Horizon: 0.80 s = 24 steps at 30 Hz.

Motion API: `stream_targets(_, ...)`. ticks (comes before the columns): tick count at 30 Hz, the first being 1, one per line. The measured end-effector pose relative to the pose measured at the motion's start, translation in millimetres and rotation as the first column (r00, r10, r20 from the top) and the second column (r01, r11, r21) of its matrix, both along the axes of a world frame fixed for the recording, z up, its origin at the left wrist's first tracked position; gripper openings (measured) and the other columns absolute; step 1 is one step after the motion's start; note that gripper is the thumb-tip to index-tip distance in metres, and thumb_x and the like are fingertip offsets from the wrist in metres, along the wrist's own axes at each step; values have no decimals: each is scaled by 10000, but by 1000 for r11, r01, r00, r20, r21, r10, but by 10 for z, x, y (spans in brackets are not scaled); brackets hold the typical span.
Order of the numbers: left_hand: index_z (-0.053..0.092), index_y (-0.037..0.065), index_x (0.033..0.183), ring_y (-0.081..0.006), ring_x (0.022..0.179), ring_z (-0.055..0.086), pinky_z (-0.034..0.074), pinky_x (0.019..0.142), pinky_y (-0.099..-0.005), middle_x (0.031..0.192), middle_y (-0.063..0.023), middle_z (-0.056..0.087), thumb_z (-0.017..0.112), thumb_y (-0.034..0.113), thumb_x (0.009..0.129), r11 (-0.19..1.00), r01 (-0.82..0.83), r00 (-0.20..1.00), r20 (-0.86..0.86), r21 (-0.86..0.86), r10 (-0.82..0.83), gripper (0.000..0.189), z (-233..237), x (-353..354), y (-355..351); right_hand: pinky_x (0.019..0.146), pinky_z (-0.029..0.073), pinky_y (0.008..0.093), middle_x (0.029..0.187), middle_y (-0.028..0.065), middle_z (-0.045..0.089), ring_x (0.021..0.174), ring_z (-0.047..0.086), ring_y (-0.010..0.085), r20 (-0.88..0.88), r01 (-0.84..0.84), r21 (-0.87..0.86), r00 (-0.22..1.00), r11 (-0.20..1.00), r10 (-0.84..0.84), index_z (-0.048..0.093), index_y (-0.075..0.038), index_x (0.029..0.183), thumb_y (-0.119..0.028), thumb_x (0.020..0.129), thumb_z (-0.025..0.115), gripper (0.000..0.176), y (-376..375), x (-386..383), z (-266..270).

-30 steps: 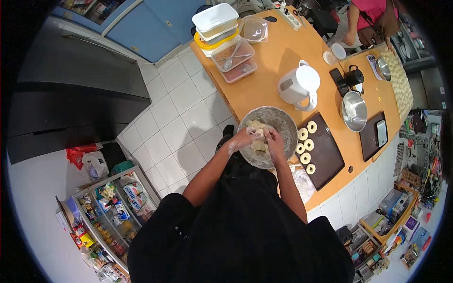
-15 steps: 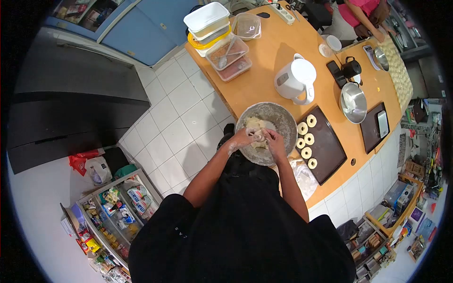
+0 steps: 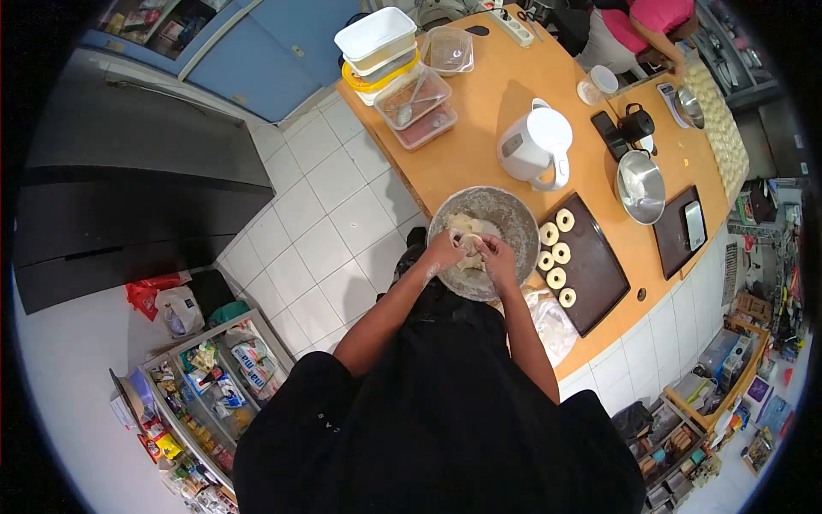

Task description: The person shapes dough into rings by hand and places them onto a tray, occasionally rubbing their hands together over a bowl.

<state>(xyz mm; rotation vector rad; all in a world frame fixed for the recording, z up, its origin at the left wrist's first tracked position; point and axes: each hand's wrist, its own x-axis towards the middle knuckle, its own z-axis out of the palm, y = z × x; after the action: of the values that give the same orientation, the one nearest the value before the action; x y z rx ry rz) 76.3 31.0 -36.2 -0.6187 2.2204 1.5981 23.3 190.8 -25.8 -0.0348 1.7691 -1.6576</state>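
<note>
A metal bowl (image 3: pixel 524 224) dusted with flour sits at the table's near edge, with pale dough (image 3: pixel 465 224) inside. Over it, my left hand (image 3: pixel 443 250) and my right hand (image 3: pixel 497 259) pinch a small piece of dough (image 3: pixel 470 245) between them. Flour whitens my left wrist. Right of the bowl, a dark tray (image 3: pixel 592 265) carries several ring-shaped dough pieces (image 3: pixel 561 253) along its left side. A crumpled plastic bag (image 3: pixel 552 325) lies between the bowl and the tray's near end.
A white kettle (image 3: pixel 535 146) stands behind the bowl. Stacked food containers (image 3: pixel 417 98) are at the back left. Farther right are a smaller metal bowl (image 3: pixel 640 187), a black phone (image 3: pixel 610 135) and another tray (image 3: pixel 672 236). A person in pink (image 3: pixel 659 26) is at the far table end.
Both hands stay over the bowl, with fingers slightly shifted around the small dough piece. The other person's body and arm have moved a little.
</note>
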Motion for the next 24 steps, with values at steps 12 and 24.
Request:
stream_targets(12,593,12,1104,-257,859,648,497,777,-346,944,-176,662,650,111,775,999,-27,996,-85,-43,23,349,31,-15,73,774,488,252,977,73,654,859,617,132,140,151,24,978,988,-153,592,10,1119,-164,871,663,311,-31,91,3)
stream_targets(24,542,-43,1168,-200,957,615,478,837,-321,1044,-158,642,621,93,816,986,96,995,-44,140,-91,386,134,-111,-12,769,477,256,940,64,663,836,609,115,-125,96,17,988,995,-93,611,22,1077,-136,905,611,233,-3,42,-142)
